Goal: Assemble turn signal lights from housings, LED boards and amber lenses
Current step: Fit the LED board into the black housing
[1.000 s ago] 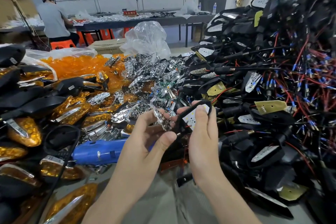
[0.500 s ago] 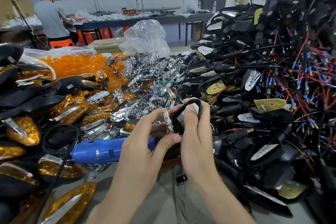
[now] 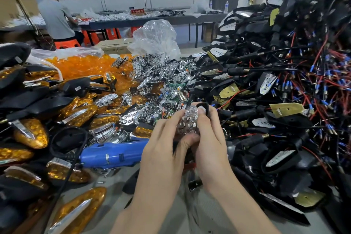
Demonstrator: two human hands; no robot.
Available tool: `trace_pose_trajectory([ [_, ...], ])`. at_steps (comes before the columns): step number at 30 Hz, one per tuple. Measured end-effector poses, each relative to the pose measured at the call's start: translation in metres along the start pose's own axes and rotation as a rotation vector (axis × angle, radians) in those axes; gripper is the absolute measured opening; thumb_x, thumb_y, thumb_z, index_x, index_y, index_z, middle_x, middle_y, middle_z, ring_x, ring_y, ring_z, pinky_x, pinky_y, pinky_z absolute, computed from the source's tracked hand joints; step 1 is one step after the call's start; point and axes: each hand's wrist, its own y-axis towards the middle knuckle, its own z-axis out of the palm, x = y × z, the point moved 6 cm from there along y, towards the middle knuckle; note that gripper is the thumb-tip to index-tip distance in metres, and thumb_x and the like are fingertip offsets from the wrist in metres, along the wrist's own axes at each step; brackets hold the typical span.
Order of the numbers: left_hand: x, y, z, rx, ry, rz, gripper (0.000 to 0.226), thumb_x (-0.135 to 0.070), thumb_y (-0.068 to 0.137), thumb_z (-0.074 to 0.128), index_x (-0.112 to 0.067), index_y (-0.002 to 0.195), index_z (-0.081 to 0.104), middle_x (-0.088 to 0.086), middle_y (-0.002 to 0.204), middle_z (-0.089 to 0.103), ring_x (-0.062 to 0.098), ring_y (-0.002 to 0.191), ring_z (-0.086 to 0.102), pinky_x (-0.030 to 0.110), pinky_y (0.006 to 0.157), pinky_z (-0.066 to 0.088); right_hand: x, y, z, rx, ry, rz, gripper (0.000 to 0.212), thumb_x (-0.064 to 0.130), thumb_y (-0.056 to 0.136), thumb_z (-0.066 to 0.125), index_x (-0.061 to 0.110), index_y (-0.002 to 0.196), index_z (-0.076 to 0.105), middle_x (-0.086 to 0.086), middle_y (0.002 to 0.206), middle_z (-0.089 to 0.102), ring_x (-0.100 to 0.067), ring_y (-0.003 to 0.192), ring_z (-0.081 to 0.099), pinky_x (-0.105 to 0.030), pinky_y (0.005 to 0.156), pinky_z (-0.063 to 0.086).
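"At bench centre, 12 o'clock from the wrists, what does the operator hold?" asks the trainee.

"One black housing (image 3: 207,108), shared by both hands," the instructor replies. "The left hand (image 3: 167,138) pinches the chrome reflector (image 3: 188,119), thumb and fingers curled on it. The right hand (image 3: 209,138) grips the housing, thumb on the reflector's 3 o'clock edge. The reflector hides the LED board."

"How is the seating done well?"

"Judged from this view: match the reflector's outline to the rim and press evenly with both thumbs. Confirm it sits flush before taking a lens from the amber lenses (image 3: 81,66) at 10 o'clock. Uneven pressure would likely tilt the part."

"What differs from one second ago?"

"Then the board lay exposed, and the reflector was held apart at the housing's 9 o'clock side. Now it lies over the board. The blue driver (image 3: 114,155) at 8 o'clock has not moved."
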Motion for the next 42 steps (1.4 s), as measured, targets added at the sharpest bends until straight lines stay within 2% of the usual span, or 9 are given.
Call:
trace_pose_trajectory([
  [3,-0.002,0.000,0.001,0.015,0.004,-0.014,0.047,-0.047,0.091,0.056,-0.036,0.136,0.053,-0.022,0.110,0.055,-0.004,0.098,0.060,0.017,0.082,0.046,-0.001,0.000,0.000,-0.003,0.023,0.009,0.015,0.059,0.081,0.058,0.056,0.090,0.070,0.026,0.094,0.072,0.003,0.092,0.067,-0.020,0.080,0.052],
  [6,-0.005,-0.001,0.003,0.025,0.005,-0.020,0.052,-0.051,0.090,0.048,-0.031,0.138,0.053,-0.018,0.114,0.055,0.001,0.095,0.061,0.022,0.080,0.047,-0.002,0.001,-0.003,-0.018,0.034,0.013,0.019,0.058,0.081,0.059,0.048,0.094,0.070,0.020,0.092,0.070,-0.002,0.090,0.065,-0.029,0.085,0.049],
  [14,-0.013,-0.002,0.003,0.033,0.066,0.009,0.040,-0.053,0.091,0.042,-0.055,0.131,0.036,-0.028,0.117,0.048,-0.003,0.097,0.056,0.018,0.080,0.045,-0.005,0.005,-0.002,0.008,0.169,0.050,0.025,0.048,0.075,0.059,0.036,0.093,0.072,0.007,0.088,0.071,-0.008,0.080,0.066,-0.021,0.070,0.054],
  [19,-0.014,-0.002,0.004,0.047,0.080,-0.008,0.054,-0.056,0.091,0.036,-0.044,0.143,0.043,-0.028,0.115,0.048,-0.007,0.095,0.053,0.007,0.078,0.040,-0.006,0.006,-0.003,0.003,0.130,0.063,0.025,0.048,0.074,0.059,0.036,0.092,0.071,0.004,0.094,0.072,-0.013,0.087,0.066,-0.029,0.076,0.053],
  [25,-0.013,-0.004,0.003,0.058,0.057,0.007,0.046,-0.019,0.097,0.054,-0.035,0.139,0.048,-0.027,0.116,0.046,-0.005,0.103,0.055,0.009,0.082,0.043,0.001,0.003,-0.002,-0.010,-0.008,-0.007,0.020,0.027,0.085,0.070,0.022,0.103,0.065,-0.003,0.097,0.072,-0.017,0.090,0.068,-0.025,0.077,0.056],
  [28,-0.016,-0.003,0.002,0.068,0.012,0.012,0.048,-0.024,0.096,0.054,-0.037,0.142,0.048,-0.031,0.128,0.045,-0.006,0.118,0.052,0.008,0.095,0.040,0.004,0.003,-0.004,-0.025,0.024,0.015,0.005,0.018,0.096,0.063,0.022,0.098,0.066,0.000,0.092,0.072,-0.015,0.087,0.066,-0.025,0.076,0.056],
  [30,-0.017,-0.003,-0.001,0.078,-0.051,0.004,0.042,-0.027,0.099,0.055,-0.039,0.138,0.049,-0.032,0.132,0.045,-0.006,0.122,0.050,0.007,0.098,0.038,0.007,0.005,-0.007,-0.060,0.126,0.050,0.021,0.010,0.102,0.056,0.024,0.092,0.068,-0.001,0.091,0.072,-0.016,0.088,0.068,-0.027,0.076,0.058],
  [38,0.002,-0.002,-0.009,0.122,-0.320,-0.312,0.022,-0.060,0.087,0.050,-0.047,0.103,0.058,-0.024,0.107,0.060,-0.002,0.097,0.063,0.013,0.077,0.050,0.012,0.009,-0.005,-0.066,0.355,0.157,0.013,0.009,0.102,0.049,0.015,0.099,0.060,-0.009,0.087,0.070,-0.028,0.093,0.075,-0.048,0.093,0.056],
  [42,0.004,-0.008,0.007,0.293,-0.609,-0.496,0.020,-0.054,0.082,0.058,-0.040,0.094,0.065,-0.001,0.084,0.071,0.016,0.073,0.070,0.034,0.067,0.058,0.008,0.004,-0.003,-0.035,0.287,0.260,0.022,0.019,0.103,0.050,0.025,0.090,0.068,-0.014,0.108,0.075,-0.026,0.095,0.074,-0.033,0.054,0.057],
])
